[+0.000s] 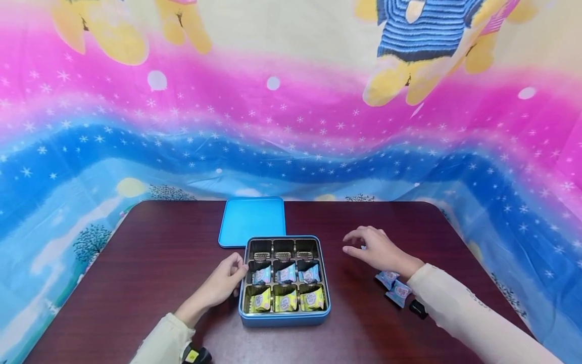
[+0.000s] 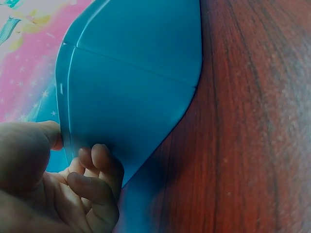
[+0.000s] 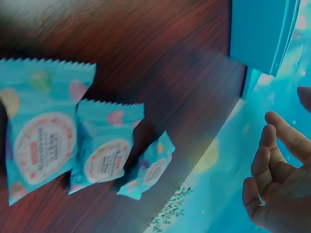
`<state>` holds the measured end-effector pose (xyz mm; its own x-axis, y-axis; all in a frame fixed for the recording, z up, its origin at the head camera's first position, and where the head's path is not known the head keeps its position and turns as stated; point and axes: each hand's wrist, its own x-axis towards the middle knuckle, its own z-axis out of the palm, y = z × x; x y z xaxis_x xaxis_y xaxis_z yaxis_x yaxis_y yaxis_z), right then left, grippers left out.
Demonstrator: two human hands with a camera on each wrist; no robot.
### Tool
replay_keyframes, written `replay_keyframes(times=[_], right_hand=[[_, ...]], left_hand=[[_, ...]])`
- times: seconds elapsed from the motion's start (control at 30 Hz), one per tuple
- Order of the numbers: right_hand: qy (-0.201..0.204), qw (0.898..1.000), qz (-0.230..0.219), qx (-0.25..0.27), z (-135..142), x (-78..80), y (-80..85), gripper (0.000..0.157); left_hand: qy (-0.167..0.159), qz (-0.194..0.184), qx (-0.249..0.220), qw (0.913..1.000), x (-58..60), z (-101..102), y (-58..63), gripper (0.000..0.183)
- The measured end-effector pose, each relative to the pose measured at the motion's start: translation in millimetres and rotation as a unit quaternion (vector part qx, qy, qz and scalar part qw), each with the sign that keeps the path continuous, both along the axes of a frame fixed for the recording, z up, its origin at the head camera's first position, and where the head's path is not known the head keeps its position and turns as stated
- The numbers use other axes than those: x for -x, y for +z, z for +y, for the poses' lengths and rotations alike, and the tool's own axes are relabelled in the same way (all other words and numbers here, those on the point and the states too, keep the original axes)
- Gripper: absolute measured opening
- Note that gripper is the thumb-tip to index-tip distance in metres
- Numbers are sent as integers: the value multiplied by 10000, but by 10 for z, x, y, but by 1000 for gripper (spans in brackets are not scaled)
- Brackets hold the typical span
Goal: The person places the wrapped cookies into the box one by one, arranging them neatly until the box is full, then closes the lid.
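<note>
A blue square tin with a gold divided tray stands on the table. Its front row holds three yellow wrapped sweets, its middle row three blue wrapped sweets; the back row's compartments are bare. My left hand holds the tin's left side, thumb at the rim and bent fingers against the outer wall. To the right of the tin, my right hand hovers with relaxed fingers and nothing in its grasp. Three loose blue wrapped sweets lie below it, one mostly hidden in the head view.
Behind the tin, a blue lid lies on the dark red wooden table. A black object shows beside the right sleeve. A patterned cloth hangs round the table's back and sides.
</note>
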<state>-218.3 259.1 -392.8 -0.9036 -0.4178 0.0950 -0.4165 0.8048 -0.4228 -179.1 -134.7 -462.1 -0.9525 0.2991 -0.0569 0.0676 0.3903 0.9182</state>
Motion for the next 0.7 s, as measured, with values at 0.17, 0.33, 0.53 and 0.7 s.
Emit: replay_keyframes(times=[0.17,0.33,0.53,0.7], right_hand=[[-27,10000,21,66,79,-2,0,24],[-106,9998,-66,123,145,-9,1,24],[-142,9998,-36,128,228,21,-21,25],[-212,9995,-170,181,317,10,-9,28]], left_hand=[[29,2,37,10000,-5,5,13,18],[49,-30,26,10000,-13,11,21,18],[1,47,38,10000,-6,7,15,19],[31,21,22,10000,-7,3,13,19]])
